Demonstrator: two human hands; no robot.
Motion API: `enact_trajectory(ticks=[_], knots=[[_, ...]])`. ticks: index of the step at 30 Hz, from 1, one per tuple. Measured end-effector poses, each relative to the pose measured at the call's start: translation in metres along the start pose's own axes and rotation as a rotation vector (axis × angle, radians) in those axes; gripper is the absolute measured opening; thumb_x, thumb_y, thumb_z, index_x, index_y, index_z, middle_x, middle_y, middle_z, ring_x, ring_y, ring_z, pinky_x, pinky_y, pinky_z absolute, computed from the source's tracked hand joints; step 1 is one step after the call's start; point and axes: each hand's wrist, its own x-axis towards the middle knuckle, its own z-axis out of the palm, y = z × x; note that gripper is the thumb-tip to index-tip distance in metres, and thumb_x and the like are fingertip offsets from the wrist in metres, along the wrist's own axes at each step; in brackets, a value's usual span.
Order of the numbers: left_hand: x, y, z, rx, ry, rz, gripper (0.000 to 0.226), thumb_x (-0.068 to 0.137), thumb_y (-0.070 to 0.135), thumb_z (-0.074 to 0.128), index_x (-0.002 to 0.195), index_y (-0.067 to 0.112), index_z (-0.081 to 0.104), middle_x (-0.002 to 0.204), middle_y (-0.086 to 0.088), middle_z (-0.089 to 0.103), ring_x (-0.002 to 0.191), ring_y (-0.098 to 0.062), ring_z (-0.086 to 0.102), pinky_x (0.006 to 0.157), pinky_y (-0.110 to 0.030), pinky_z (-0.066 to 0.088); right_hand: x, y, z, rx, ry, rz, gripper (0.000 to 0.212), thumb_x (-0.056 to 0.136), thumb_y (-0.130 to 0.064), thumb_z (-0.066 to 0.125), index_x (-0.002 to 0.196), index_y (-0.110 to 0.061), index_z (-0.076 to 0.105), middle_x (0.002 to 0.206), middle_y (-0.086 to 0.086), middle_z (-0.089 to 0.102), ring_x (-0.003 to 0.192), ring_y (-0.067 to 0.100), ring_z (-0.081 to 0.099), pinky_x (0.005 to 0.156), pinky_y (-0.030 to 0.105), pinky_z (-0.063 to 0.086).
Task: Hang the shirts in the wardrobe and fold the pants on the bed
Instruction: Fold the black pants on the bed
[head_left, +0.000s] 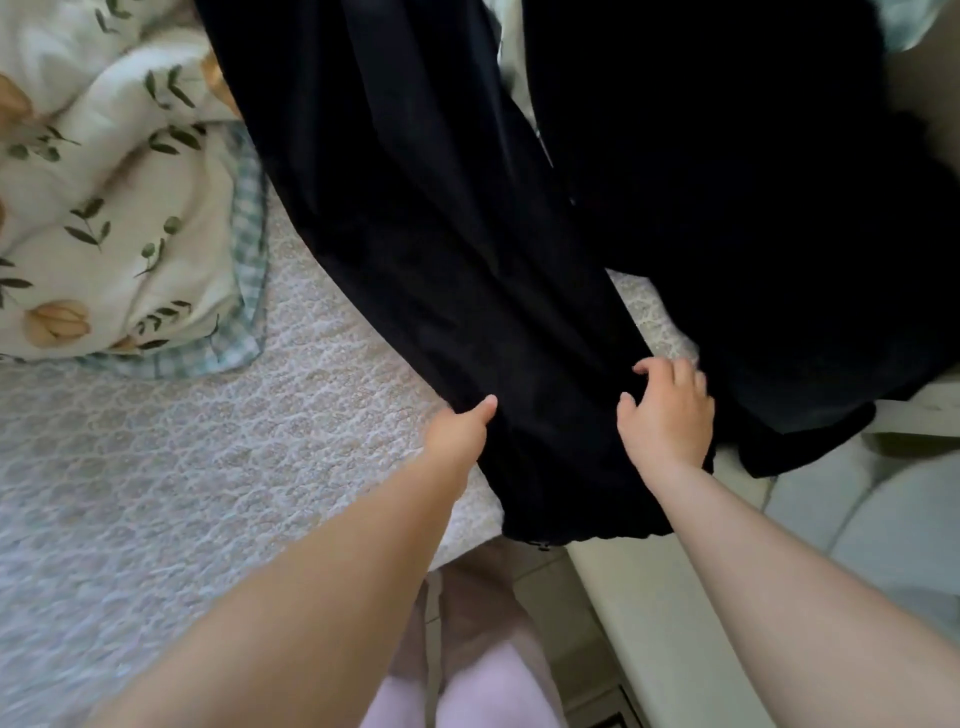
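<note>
A pair of black pants (447, 270) lies stretched across the bed (208, 467), its near end hanging over the mattress edge. My left hand (462, 431) pinches the left edge of that end, thumb on top and fingers hidden under the cloth. My right hand (667, 410) rests on the right edge with curled fingers on the fabric. More black clothing (753, 208) lies heaped to the right, partly off the bed.
A white quilt with a leaf print and checked border (114, 218) is bunched at the far left of the bed. A pale bed frame or ledge (639, 613) runs along the lower right, with tiled floor (857, 519) beyond. My light pink trousers (467, 675) show below.
</note>
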Motion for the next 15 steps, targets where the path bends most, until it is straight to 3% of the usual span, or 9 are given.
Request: enact_trajectory(ticks=[3,5,8,10,13,15], knots=[[-0.002,-0.012,0.009,-0.048,-0.060,-0.026,0.047,0.092,0.026,0.062,0.135,0.014,0.047,0.131,-0.001,0.057,0.119,-0.022,0.054,0.106,-0.040,0.042,0.002,0.006,0.001,0.019,-0.008,-0.200,0.020,0.087,-0.015,0.057,0.106,-0.016,0.062,0.104,0.001,0.064,0.104,0.023,0.050,0.086,0.033,0.037],[-0.005,-0.017,0.016,-0.083,-0.049,-0.012,0.044,0.094,0.027,0.058,0.134,0.015,0.048,0.130,0.000,0.058,0.119,-0.021,0.054,0.107,-0.040,0.040,0.001,0.008,0.005,-0.022,-0.118,-0.280,0.027,0.091,-0.019,0.053,0.116,-0.017,0.059,0.108,-0.001,0.064,0.103,0.021,0.053,0.085,0.032,0.039],[-0.006,-0.022,0.021,-0.110,0.040,0.004,0.041,0.095,0.033,0.056,0.130,0.013,0.051,0.125,0.000,0.059,0.112,-0.019,0.056,0.103,-0.035,0.042,0.002,0.009,0.008,0.008,-0.090,-0.086,0.052,0.090,-0.024,0.058,0.137,-0.014,0.040,0.133,0.004,0.048,0.121,0.024,0.045,0.094,0.036,0.041],[-0.006,-0.024,0.023,-0.150,0.015,-0.016,0.040,0.095,0.034,0.055,0.128,0.012,0.052,0.124,0.000,0.061,0.113,-0.019,0.057,0.103,-0.037,0.043,0.004,0.013,0.008,-0.021,-0.111,0.030,0.057,0.090,-0.028,0.058,0.140,-0.013,0.036,0.139,0.007,0.041,0.126,0.026,0.039,0.096,0.036,0.038],[-0.011,-0.019,0.029,-0.289,-0.170,-0.077,0.026,0.097,0.032,0.051,0.115,0.016,0.061,0.112,0.000,0.070,0.104,-0.019,0.065,0.097,-0.039,0.049,0.009,0.021,0.005,-0.057,-0.244,0.056,0.044,0.091,-0.031,0.054,0.131,-0.013,0.049,0.131,0.009,0.050,0.121,0.028,0.041,0.095,0.038,0.036],[-0.016,-0.017,0.034,-0.352,-0.241,-0.099,0.023,0.098,0.032,0.049,0.105,0.016,0.064,0.101,0.001,0.073,0.093,-0.016,0.070,0.084,-0.035,0.054,0.009,0.025,-0.004,0.159,-0.194,0.097,0.034,0.088,-0.027,0.053,0.119,-0.011,0.054,0.109,0.012,0.061,0.106,0.033,0.053,0.086,0.038,0.043]])
